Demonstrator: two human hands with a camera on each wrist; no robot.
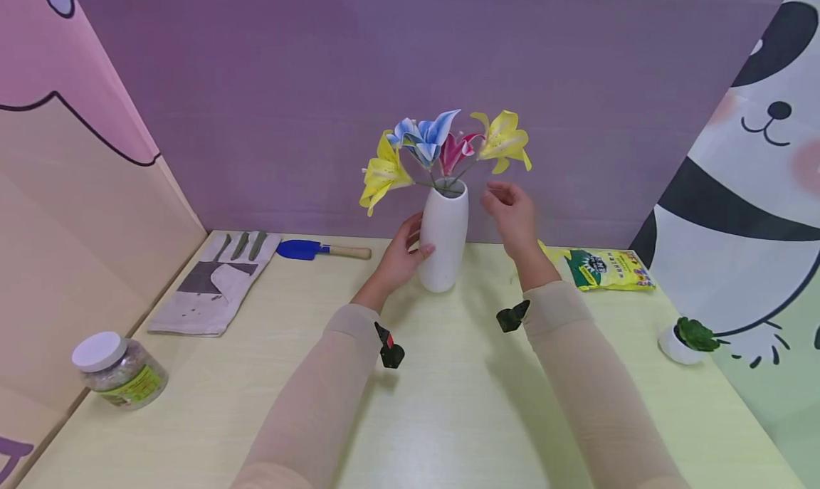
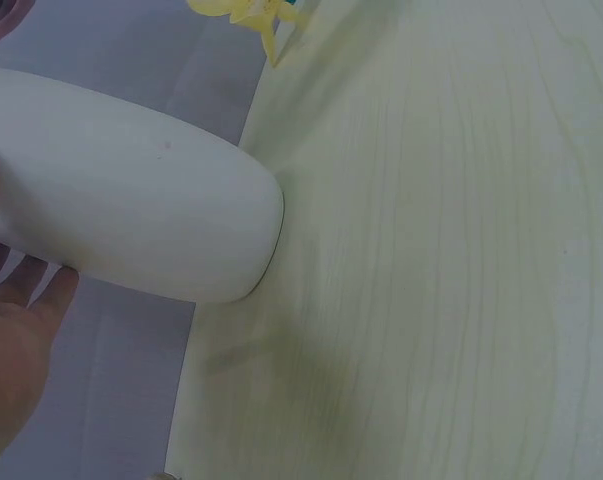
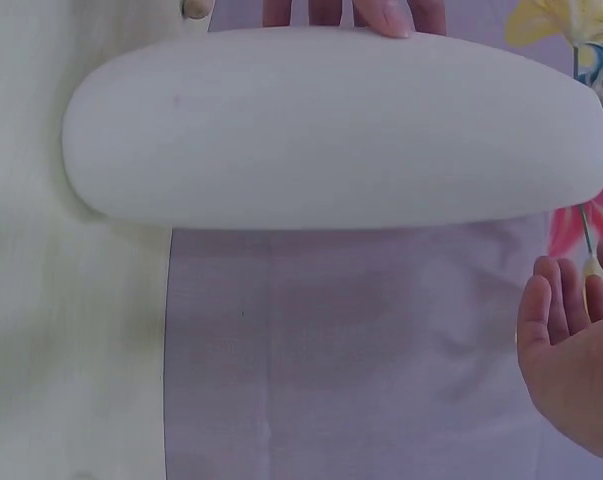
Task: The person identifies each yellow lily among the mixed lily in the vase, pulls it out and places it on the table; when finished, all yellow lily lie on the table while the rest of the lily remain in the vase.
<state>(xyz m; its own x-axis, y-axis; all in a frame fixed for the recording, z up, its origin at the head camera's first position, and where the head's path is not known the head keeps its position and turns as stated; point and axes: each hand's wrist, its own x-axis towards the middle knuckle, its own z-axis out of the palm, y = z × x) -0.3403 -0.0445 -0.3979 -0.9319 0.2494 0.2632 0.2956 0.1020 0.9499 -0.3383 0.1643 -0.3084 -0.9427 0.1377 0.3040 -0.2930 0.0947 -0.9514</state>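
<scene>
A tall white vase [image 1: 443, 240] stands upright on the table, holding two yellow lilies, a blue flower [image 1: 426, 139] and a pink flower [image 1: 456, 151]. My left hand [image 1: 402, 255] holds the vase from the left, thumb across its front and fingers around the back. To the right of the vase mouth, my right hand [image 1: 512, 215] hovers in the air just below the right yellow lily [image 1: 505, 142]. In the right wrist view its fingers [image 3: 551, 300] are loosely bent, thumb apart, with nothing visible between them. The left yellow lily [image 1: 384, 174] leans out over the left hand.
Back left lie a folded cloth [image 1: 214, 290] with printed cutlery shapes and a blue trowel [image 1: 323, 250]. A lidded plastic jar [image 1: 122, 371] stands front left. On the right are a yellow-green packet [image 1: 608, 270] and a small potted succulent [image 1: 688, 341]. A purple backdrop [image 1: 288, 104] rises behind.
</scene>
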